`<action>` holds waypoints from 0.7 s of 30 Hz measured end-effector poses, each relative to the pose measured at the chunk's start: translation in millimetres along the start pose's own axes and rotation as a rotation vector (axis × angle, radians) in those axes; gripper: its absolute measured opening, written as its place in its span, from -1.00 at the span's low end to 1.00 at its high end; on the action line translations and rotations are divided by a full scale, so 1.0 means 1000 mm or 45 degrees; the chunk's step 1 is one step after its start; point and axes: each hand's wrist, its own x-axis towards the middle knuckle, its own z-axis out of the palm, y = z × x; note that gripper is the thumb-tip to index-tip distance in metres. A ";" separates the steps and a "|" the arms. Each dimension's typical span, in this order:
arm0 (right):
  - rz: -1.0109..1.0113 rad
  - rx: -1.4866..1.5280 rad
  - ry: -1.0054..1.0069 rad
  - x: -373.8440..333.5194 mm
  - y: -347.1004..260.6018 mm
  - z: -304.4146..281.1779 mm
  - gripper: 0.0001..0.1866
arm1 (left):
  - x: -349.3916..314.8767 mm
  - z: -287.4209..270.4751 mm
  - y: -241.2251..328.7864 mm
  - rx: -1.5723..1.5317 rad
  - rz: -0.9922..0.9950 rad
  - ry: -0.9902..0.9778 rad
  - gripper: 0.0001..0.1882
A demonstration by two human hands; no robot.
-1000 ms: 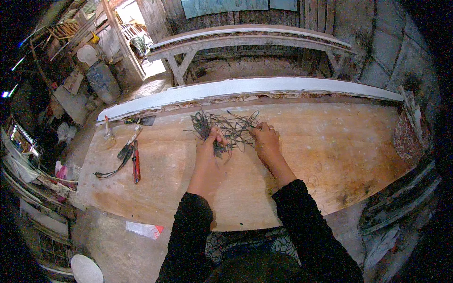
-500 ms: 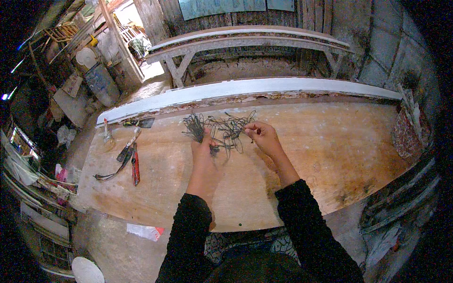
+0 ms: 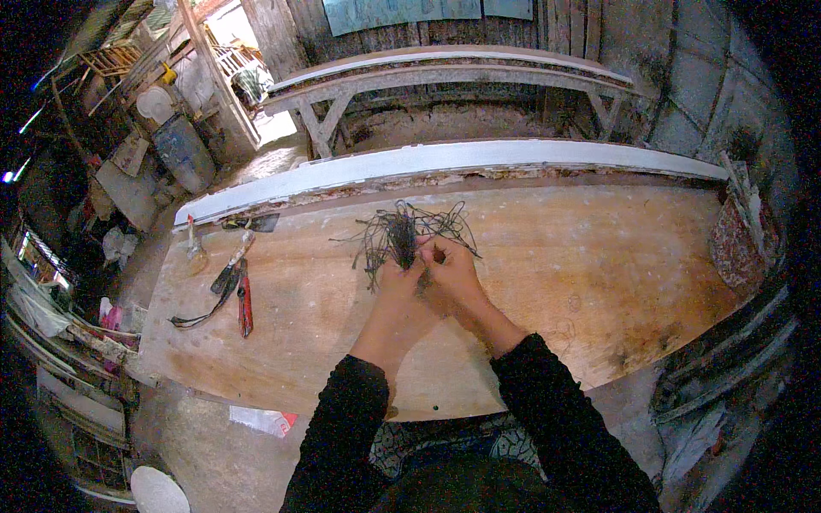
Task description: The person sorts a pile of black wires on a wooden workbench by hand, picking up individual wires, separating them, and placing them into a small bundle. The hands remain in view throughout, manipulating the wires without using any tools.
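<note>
A tangled bundle of thin dark cord [image 3: 400, 229] fans out in loops above the pale wooden tabletop [image 3: 547, 282]. My left hand [image 3: 398, 284] is closed around the lower part of the bundle. Against it sits my right hand [image 3: 451, 269], its fingers pinched on strands of the same cord. Where the two hands meet, the fingertips partly cover the cord, so the exact grip is hidden. Loose loops spread out to both sides, beyond the hands.
At the left lie a red-handled tool [image 3: 246, 301], a dark strap [image 3: 201, 316], a brush-like tool [image 3: 229, 272] and a small clear bottle [image 3: 196, 248]. A long white board [image 3: 453, 157] runs along the far edge. A speckled container [image 3: 737, 239] holding sticks stands at the right.
My hands have come together, the left moving right and the right moving left. The cord, earlier stretched between them, is now gathered in one bunch.
</note>
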 end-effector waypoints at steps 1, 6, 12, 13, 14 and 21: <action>0.007 0.009 -0.001 -0.001 -0.003 0.000 -0.96 | -0.005 0.003 0.006 -0.029 0.000 -0.026 -0.65; -0.001 -0.069 0.108 0.008 0.018 -0.006 -0.93 | -0.004 0.003 0.010 0.199 0.079 -0.224 -0.51; 0.039 -0.049 0.055 0.005 0.016 -0.007 -0.92 | -0.012 0.011 0.018 -0.127 -0.050 -0.222 -0.52; 0.005 -0.045 0.052 0.005 0.017 -0.008 -0.90 | -0.011 0.010 0.017 -0.082 -0.062 -0.201 -0.54; 0.008 0.001 0.017 0.007 0.019 -0.008 -0.89 | -0.010 0.009 0.015 -0.037 -0.074 -0.181 -0.56; 0.091 -0.042 -0.094 0.004 0.012 -0.012 -0.84 | 0.006 -0.011 -0.001 -0.176 -0.175 -0.033 -0.66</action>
